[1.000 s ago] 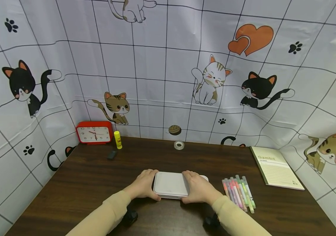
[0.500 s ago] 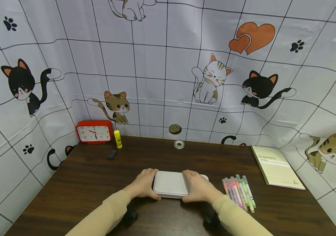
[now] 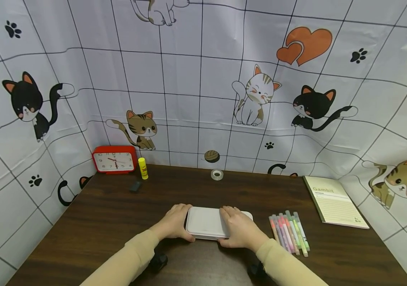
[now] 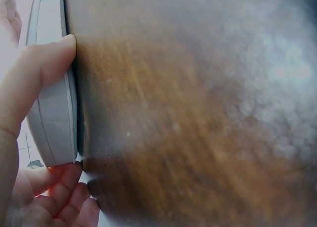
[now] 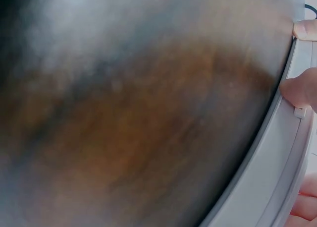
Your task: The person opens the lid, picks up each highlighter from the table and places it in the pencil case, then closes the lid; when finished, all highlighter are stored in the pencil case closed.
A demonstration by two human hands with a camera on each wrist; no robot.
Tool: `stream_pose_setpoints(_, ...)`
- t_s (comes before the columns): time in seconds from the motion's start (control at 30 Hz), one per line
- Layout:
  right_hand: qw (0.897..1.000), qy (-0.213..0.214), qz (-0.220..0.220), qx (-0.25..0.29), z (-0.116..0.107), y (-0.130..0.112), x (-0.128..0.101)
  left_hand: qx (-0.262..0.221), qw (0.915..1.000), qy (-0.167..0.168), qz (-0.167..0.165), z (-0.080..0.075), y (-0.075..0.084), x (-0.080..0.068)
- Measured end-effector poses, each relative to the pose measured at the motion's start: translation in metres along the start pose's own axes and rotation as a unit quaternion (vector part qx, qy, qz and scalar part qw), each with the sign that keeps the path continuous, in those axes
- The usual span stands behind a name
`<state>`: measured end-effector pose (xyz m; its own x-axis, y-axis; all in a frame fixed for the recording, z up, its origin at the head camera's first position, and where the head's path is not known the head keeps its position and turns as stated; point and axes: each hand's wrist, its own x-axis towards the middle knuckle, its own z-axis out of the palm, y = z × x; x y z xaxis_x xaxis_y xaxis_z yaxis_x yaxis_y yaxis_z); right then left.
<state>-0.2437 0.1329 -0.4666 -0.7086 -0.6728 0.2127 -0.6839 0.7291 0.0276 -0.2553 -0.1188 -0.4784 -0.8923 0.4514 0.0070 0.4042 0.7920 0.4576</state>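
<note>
A flat white case (image 3: 207,222) with rounded corners lies on the dark wooden table in front of the person. Around its left end curls the left hand (image 3: 174,223), thumb on the front side and fingers at the far side. The right hand (image 3: 241,228) grips it right of the middle, its thumb low at the front and its fingers over the top toward the back edge. In the left wrist view a seam runs along the case's side (image 4: 52,118). The right wrist view shows a small tab (image 5: 300,112) beside the right thumb. The case's contents are hidden.
Several highlighters (image 3: 290,233) lie right of the right hand, with a notepad (image 3: 334,202) beyond them. At the back stand a red clock (image 3: 115,160) and a yellow glue stick (image 3: 142,169). A small dark block (image 3: 136,187) and a tape roll (image 3: 217,175) lie nearby.
The right hand has shifted slightly on the case, its fingers a little further left over the lid. The left hand and the case keep their places.
</note>
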Motion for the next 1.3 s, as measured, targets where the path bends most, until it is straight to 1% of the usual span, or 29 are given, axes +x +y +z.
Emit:
stream_pose_setpoints(0.1,1.0,0.006,-0.008,-0.006,-0.0005,-0.0012,0.0003,-0.001,1.0,-0.002,0.0,0.0005,-0.0004,-0.0006)
stream_pose_setpoints(0.3,1.0,0.006,-0.008,-0.01,-0.0017,-0.0027,0.0013,-0.002,1.0,-0.003,0.0,0.0003,-0.0002,-0.0009)
stream_pose_setpoints(0.57,0.999,0.023,-0.026,-0.033,-0.0009,-0.0039,0.0032,-0.002,1.0,-0.002,0.006,0.0002,-0.0002,-0.0005)
stream_pose_setpoints(0.9,0.998,0.004,-0.021,-0.05,-0.002,-0.0088,0.0052,-0.003,1.0,-0.002,0.003,0.0005,-0.0009,-0.0011)
stream_pose_setpoints(1.1,0.999,-0.007,-0.016,-0.043,-0.0028,-0.0085,0.0061,-0.002,1.0,-0.001,0.002,-0.0005,0.0003,-0.0016)
stream_pose_setpoints(1.3,0.999,-0.004,-0.018,-0.036,-0.004,-0.0075,0.0069,0.002,1.0,0.0,0.003,-0.0005,0.0002,-0.0009)
